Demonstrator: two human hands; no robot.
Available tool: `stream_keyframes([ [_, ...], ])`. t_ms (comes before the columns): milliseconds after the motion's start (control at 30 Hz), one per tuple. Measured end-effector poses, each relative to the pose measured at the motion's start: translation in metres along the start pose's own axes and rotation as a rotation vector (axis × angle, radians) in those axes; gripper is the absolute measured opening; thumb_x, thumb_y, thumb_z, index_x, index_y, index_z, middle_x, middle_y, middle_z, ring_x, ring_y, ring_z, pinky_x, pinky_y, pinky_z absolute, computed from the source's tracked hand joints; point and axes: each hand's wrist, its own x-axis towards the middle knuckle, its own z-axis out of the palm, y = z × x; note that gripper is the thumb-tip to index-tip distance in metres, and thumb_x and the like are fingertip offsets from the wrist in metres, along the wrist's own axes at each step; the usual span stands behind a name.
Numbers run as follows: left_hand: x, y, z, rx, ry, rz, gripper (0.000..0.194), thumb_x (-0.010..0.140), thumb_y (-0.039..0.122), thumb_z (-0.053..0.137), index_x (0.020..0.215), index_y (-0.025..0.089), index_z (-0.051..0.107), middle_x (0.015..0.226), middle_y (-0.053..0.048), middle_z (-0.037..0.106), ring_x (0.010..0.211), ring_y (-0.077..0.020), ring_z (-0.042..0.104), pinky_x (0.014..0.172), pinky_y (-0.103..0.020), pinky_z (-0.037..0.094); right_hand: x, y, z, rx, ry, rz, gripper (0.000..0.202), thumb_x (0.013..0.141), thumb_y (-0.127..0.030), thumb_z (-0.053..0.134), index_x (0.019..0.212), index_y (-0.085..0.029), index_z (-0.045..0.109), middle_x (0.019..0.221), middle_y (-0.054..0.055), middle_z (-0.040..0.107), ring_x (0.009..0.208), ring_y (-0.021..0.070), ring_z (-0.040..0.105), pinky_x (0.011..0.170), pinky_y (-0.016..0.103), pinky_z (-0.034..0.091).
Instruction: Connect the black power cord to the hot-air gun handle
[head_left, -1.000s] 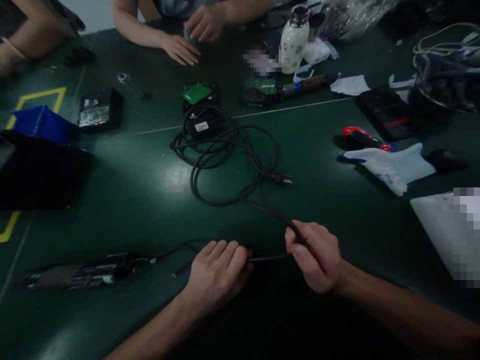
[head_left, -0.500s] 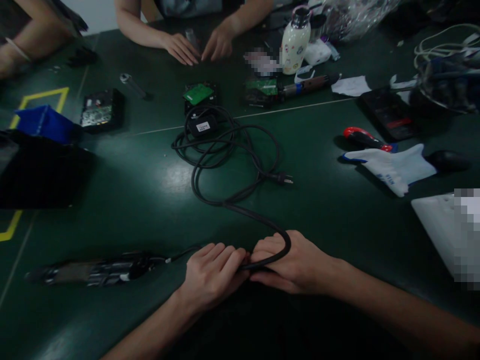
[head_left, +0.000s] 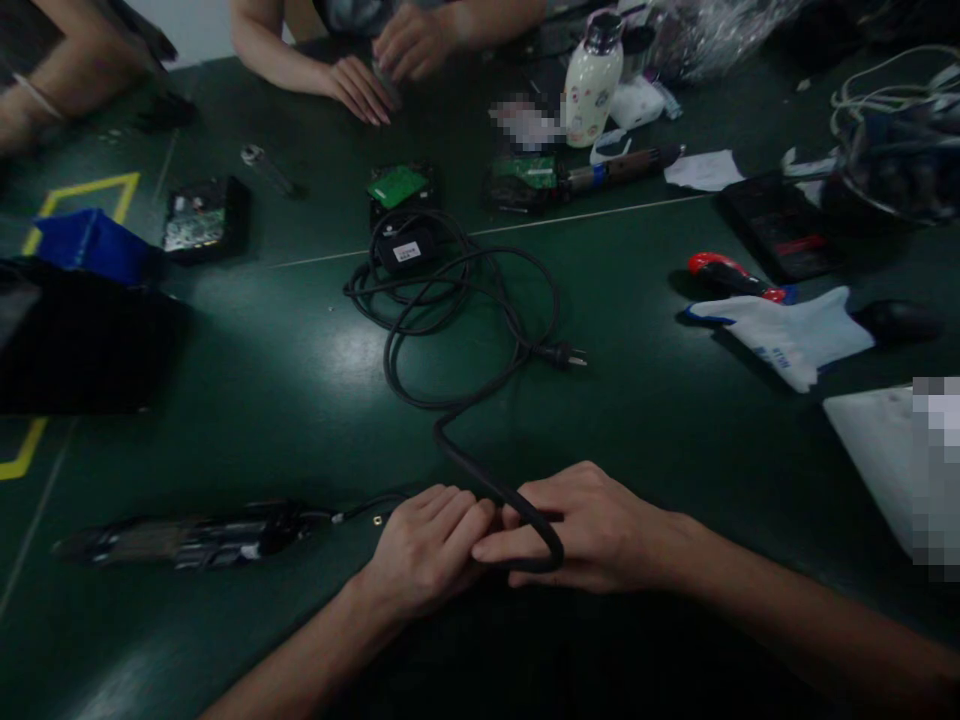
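My left hand (head_left: 429, 540) is closed around the black power cable (head_left: 491, 487) near the table's front edge. Right against it, my right hand (head_left: 589, 530) grips the same cable, with the index finger stretched toward the left hand and the cable bent over the fingers. From the hands the cable runs up to a loose coil ending in a plug (head_left: 562, 355). Left of my left hand lies a dark, slim tool body (head_left: 180, 540) with its inner parts showing; a thin lead goes from it toward that hand. The stretch between my palms is hidden.
Circuit boards (head_left: 397, 187), a blue bin (head_left: 90, 245) and a dark box (head_left: 75, 340) are on the green table. At right lie a screwdriver (head_left: 731, 275) and a white glove (head_left: 784, 330). A co-worker's hands (head_left: 386, 70) work across the table, near a bottle (head_left: 591, 85).
The cable's bend near my hands has swung left and lower, and my right index finger now reaches over toward my left hand. The co-worker's hand has lifted.
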Motion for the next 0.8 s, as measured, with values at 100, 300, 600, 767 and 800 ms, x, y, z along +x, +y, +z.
stream_keyframes([
  [100,-0.002,-0.001,0.001,-0.019,-0.035,0.001,0.027,0.11,0.031,0.039,0.093,0.018,0.055,0.075,-0.003,0.062,0.063,-0.0165,0.054,0.059,-0.033,0.039,0.002,-0.003,0.002,-0.044,-0.11,0.011,0.026,0.109,-0.038,0.055,0.131,-0.03,0.067,0.108,0.002,0.068,0.085,0.0119,0.063,0.066,0.024,0.042],
  [300,-0.003,-0.001,0.003,-0.038,-0.054,0.003,0.028,0.11,0.034,0.043,0.089,0.019,0.055,0.075,-0.002,0.06,0.063,-0.0161,0.053,0.059,-0.033,0.038,0.003,-0.01,0.008,-0.122,-0.173,0.091,0.02,0.106,-0.03,0.059,0.123,-0.026,0.068,0.102,0.003,0.066,0.081,0.0142,0.059,0.067,0.027,0.04],
  [600,-0.003,0.001,0.002,0.032,-0.081,-0.038,0.015,0.1,0.028,0.06,0.09,0.019,0.057,0.075,-0.002,0.058,0.068,-0.0179,0.05,0.061,-0.035,0.035,-0.002,-0.006,0.012,0.141,0.115,0.096,0.021,0.109,-0.025,0.052,0.122,-0.021,0.068,0.097,0.003,0.072,0.084,0.013,0.065,0.072,0.025,0.048],
  [767,0.002,0.002,0.001,0.104,-0.073,-0.092,0.006,0.096,0.017,0.062,0.101,0.017,0.062,0.08,-0.001,0.065,0.069,-0.0166,0.054,0.063,-0.035,0.04,-0.003,-0.006,0.009,0.363,0.323,0.232,0.019,0.108,-0.024,0.053,0.119,-0.021,0.069,0.091,0.002,0.071,0.079,0.0124,0.066,0.071,0.024,0.051],
  [800,0.002,0.002,0.001,0.113,-0.073,-0.1,0.014,0.095,0.016,0.062,0.109,0.015,0.063,0.084,-0.002,0.068,0.072,-0.0171,0.057,0.065,-0.035,0.042,-0.004,-0.006,0.008,0.389,0.353,0.249,0.019,0.108,-0.022,0.053,0.118,-0.02,0.069,0.088,0.002,0.07,0.076,0.012,0.065,0.068,0.024,0.051],
])
